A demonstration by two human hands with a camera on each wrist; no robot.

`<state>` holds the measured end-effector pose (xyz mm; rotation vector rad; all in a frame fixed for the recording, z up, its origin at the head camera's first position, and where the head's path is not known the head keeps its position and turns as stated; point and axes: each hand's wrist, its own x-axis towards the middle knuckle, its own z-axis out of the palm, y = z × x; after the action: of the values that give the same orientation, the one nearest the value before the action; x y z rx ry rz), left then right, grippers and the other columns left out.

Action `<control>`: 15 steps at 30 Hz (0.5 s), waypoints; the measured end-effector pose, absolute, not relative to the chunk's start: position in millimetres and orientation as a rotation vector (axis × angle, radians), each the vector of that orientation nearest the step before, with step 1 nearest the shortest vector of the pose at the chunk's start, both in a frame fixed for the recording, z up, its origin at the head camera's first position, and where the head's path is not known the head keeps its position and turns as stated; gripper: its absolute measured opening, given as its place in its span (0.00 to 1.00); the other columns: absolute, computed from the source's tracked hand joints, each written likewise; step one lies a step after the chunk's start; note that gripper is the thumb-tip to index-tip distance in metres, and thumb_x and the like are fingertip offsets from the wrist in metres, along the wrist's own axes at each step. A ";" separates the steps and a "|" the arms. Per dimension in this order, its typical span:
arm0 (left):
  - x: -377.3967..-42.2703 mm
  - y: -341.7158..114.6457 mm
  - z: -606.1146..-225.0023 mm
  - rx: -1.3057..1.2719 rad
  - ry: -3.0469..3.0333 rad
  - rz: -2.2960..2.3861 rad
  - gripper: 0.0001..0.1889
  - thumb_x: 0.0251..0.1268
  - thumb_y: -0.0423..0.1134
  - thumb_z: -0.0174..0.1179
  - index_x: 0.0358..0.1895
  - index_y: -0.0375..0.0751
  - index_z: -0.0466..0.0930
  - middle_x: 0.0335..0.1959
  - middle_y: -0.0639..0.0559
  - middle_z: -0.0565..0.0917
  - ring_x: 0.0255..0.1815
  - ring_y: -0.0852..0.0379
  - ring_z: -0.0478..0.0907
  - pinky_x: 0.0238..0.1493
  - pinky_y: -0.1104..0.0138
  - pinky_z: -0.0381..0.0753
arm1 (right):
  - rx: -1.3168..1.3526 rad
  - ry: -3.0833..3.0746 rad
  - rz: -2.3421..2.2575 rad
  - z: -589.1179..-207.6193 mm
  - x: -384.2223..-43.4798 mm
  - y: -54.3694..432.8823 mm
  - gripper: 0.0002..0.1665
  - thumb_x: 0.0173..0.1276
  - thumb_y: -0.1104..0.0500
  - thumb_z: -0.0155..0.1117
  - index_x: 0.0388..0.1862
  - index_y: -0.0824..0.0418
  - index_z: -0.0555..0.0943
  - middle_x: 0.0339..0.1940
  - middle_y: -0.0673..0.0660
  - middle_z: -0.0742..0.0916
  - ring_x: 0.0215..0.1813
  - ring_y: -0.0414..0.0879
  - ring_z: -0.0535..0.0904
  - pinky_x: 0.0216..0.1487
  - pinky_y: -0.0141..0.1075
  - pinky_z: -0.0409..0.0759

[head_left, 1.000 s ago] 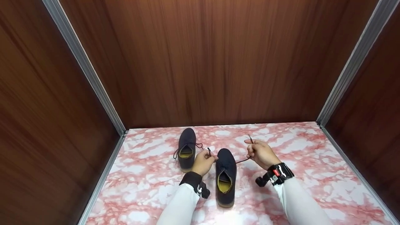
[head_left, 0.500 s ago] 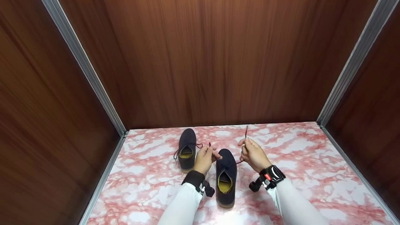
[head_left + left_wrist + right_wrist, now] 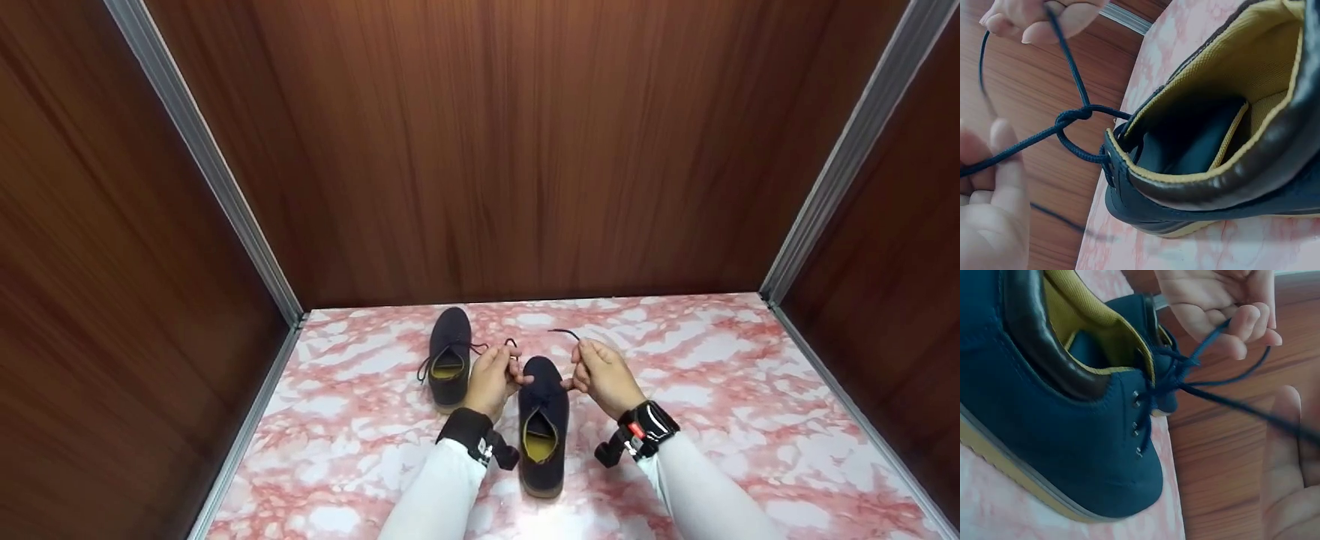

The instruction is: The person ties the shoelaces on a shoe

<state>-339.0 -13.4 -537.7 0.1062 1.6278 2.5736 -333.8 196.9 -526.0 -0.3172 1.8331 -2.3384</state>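
Observation:
A navy shoe with a yellow lining stands between my hands, its toe pointing away. My left hand pinches one part of its shoelace, and a small bend of lace sticks up above the fingers. Right of the toe, my right hand grips the other lace between thumb and finger, with a loose end trailing left. In the left wrist view a loose, open knot sits just above the eyelets, laces stretching to both hands. The right wrist view shows the shoe's side eyelets and a curved lace at the left hand's fingers.
A matching navy shoe stands to the left and farther back, its laces loose at both sides. The surface has a red-and-white marbled pattern. Brown wood-grain panels with metal corner strips rise behind and at both sides.
My right hand has come left, closer to the shoe, and the lace end above it now bends left. My left hand has shifted slightly rightward and up. Both shoes have stayed put.

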 end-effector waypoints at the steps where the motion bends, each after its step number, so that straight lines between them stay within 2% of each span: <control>1: -338.8 -14.1 -538.3 0.102 1.633 2.571 0.15 0.87 0.37 0.40 0.48 0.31 0.74 0.23 0.55 0.70 0.24 0.63 0.71 0.35 0.68 0.85 | -0.301 1.815 -2.357 -526.3 -333.0 196.0 0.22 0.89 0.50 0.39 0.34 0.59 0.70 0.12 0.45 0.68 0.17 0.39 0.65 0.40 0.39 0.84; 3: -339.1 -16.0 -540.1 0.089 1.661 2.562 0.15 0.87 0.37 0.41 0.48 0.28 0.74 0.23 0.56 0.68 0.22 0.63 0.68 0.33 0.68 0.83 | -0.275 1.787 -2.383 -525.4 -331.3 194.8 0.24 0.89 0.49 0.37 0.32 0.57 0.69 0.13 0.44 0.64 0.16 0.38 0.58 0.35 0.36 0.77; 8: -340.4 -20.9 -545.1 0.038 1.776 2.522 0.14 0.86 0.38 0.44 0.46 0.29 0.74 0.22 0.55 0.64 0.19 0.63 0.61 0.27 0.69 0.75 | -0.162 1.733 -2.445 -519.8 -330.0 197.0 0.23 0.89 0.53 0.35 0.30 0.57 0.66 0.14 0.44 0.62 0.17 0.38 0.55 0.29 0.35 0.64; 12: -339.8 -22.4 -547.3 0.024 1.818 2.506 0.13 0.86 0.37 0.44 0.42 0.35 0.75 0.22 0.54 0.63 0.19 0.62 0.59 0.25 0.68 0.73 | -0.093 1.710 -2.470 -518.8 -329.9 202.4 0.18 0.85 0.58 0.37 0.31 0.58 0.66 0.14 0.45 0.61 0.18 0.39 0.53 0.28 0.35 0.60; 15: -339.5 -22.5 -548.2 0.035 1.825 2.498 0.13 0.86 0.37 0.44 0.43 0.33 0.75 0.22 0.53 0.62 0.19 0.62 0.59 0.26 0.67 0.74 | -0.085 1.727 -2.458 -519.4 -329.9 206.7 0.16 0.83 0.59 0.37 0.31 0.59 0.66 0.14 0.45 0.61 0.19 0.40 0.52 0.27 0.35 0.58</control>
<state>-339.5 -22.5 -548.2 0.0346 1.8253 2.4983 -329.9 206.7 -519.4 -0.0851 1.7266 -2.4576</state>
